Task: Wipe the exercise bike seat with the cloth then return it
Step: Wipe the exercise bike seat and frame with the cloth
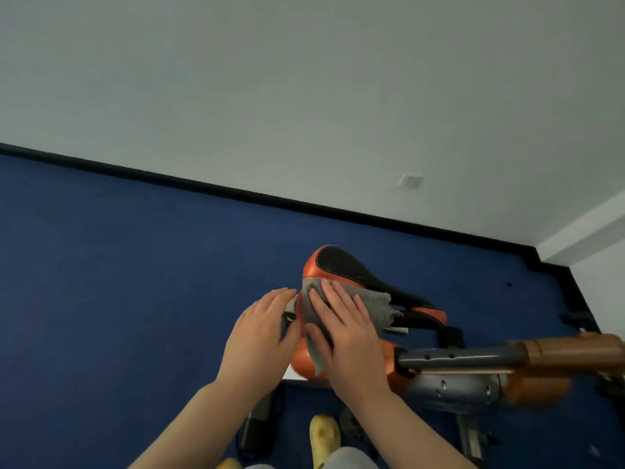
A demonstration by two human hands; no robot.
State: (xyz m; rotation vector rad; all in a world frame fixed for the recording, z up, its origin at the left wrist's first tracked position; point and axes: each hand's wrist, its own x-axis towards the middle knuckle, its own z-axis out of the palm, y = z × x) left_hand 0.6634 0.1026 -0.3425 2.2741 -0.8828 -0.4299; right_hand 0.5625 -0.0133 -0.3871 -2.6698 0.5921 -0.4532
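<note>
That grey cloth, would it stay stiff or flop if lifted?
Probably floppy: the cloth drapes over the seat and hangs down its side. Its frayed edge suggests thin, light fabric. Under the flat right hand it would likely slide and bunch.

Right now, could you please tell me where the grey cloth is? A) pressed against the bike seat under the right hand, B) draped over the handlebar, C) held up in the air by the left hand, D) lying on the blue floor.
A: the right hand lies flat on the grey cloth, pressing it onto the orange and black seat, while the left hand rests beside it.
</note>
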